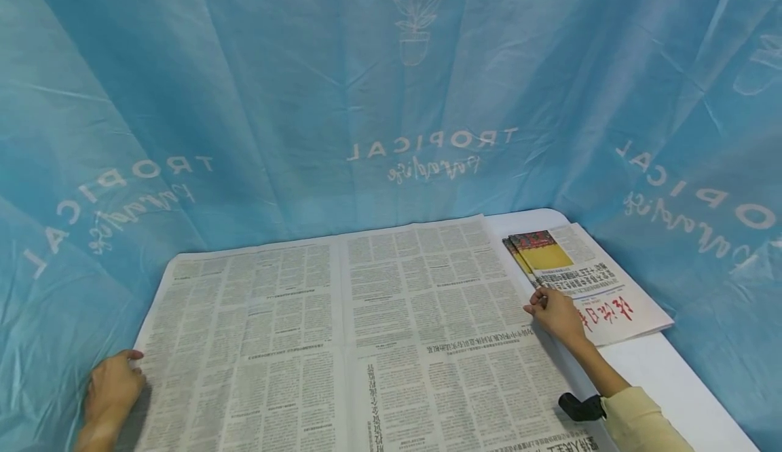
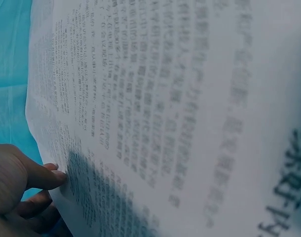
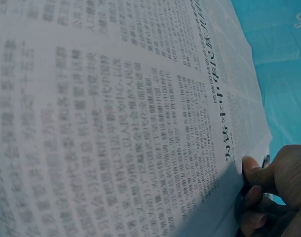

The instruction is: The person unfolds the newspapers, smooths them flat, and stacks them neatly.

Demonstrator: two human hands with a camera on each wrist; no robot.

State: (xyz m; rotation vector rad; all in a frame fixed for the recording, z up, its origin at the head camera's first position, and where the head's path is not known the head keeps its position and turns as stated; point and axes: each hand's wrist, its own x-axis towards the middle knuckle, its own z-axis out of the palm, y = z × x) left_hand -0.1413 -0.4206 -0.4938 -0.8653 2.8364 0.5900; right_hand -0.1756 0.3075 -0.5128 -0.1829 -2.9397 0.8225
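Got a newspaper spread over most of the table, with the left hand at its left edge, right hand at its right. Just beyond that right edge, got folded papers overlapping on the tabletop. Curtain behind and along both sides.

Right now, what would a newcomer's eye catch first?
The opened newspaper covers most of the white table, the left hand and right hand pinching its side edges. Behind, the blue curtain carries mirrored TROPICAL Paradise lettering. At the right lie folded newspapers with red characters.
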